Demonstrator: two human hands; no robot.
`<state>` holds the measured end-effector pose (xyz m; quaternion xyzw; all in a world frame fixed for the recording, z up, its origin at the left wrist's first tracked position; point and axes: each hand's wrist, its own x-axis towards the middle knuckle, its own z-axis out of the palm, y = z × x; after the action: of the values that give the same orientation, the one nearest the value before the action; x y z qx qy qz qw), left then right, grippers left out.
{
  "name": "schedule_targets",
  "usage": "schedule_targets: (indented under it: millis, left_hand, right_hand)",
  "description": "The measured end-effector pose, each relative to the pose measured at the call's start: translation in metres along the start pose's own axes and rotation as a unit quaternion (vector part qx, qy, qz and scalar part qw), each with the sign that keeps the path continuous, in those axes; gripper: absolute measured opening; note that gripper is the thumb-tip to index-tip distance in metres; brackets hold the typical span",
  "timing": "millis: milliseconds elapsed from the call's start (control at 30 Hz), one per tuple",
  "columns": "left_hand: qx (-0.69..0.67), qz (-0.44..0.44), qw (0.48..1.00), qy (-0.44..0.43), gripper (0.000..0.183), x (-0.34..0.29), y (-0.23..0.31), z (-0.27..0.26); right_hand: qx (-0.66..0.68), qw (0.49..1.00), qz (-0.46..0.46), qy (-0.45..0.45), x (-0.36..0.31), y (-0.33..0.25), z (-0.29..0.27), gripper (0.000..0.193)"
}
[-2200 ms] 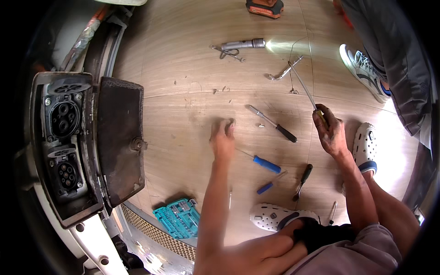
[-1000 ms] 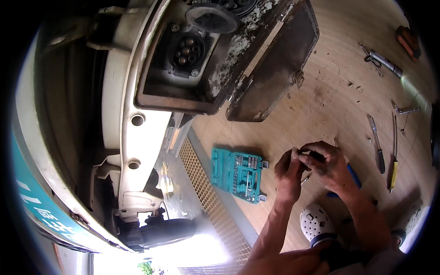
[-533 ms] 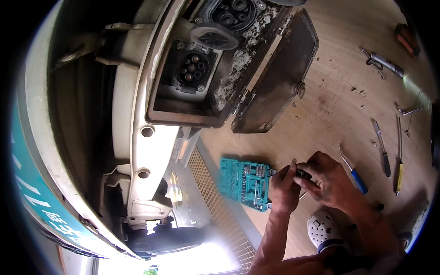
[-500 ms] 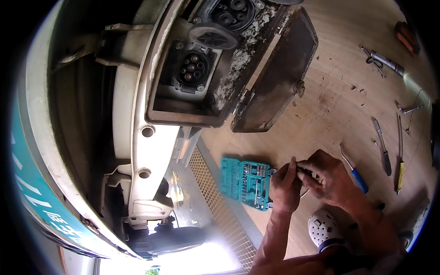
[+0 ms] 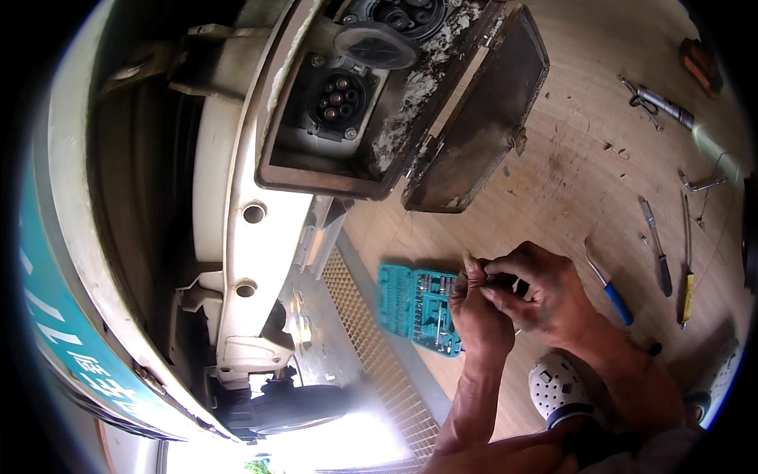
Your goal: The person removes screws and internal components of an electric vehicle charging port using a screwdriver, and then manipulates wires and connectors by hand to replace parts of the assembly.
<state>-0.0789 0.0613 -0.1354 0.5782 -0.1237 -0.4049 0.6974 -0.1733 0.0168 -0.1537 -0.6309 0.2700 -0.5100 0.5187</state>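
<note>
Left hand [image 5: 483, 322] and right hand [image 5: 550, 294] meet, fingers curled, above wooden floor [image 5: 482, 225].
Fingertips pinched together; cannot tell what, if anything, is gripped. From there: teal tool case [image 5: 410, 306] lying open at 8 o'clock, partly behind left hand; blue-handled tool [image 5: 618, 304], 3 o'clock.

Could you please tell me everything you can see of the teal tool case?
The teal tool case looks like moulded plastic and lies open on the wood-look floor, two halves side by side. The right half holds silvery, metal-looking pieces in fitted slots; the left shows rows of small shapes, too blurred to identify. A tan gridded strip runs beside it. The left hand hides part of its right edge; whether they touch is unclear.
</note>
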Motion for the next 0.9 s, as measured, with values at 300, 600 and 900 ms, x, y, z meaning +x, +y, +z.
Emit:
schedule_targets:
  millis: [300,600,900]
  left_hand:
    - [-0.037,0.099,0.990,-0.094,0.035,-0.004,0.031,-0.016]
    - [-0.059,0.125,0.984,-0.116,0.046,-0.002,0.058,-0.025]
    - [-0.141,-0.069,0.987,-0.041,0.033,-0.011,0.005,-0.039]
  right_hand:
    - [0.107,0.992,-0.016,0.069,0.011,-0.019,0.034,0.015]
    - [0.088,0.990,-0.091,0.065,0.024,-0.039,0.053,0.025]
    - [-0.059,0.893,-0.346,0.282,0.138,-0.058,0.053,0.013]
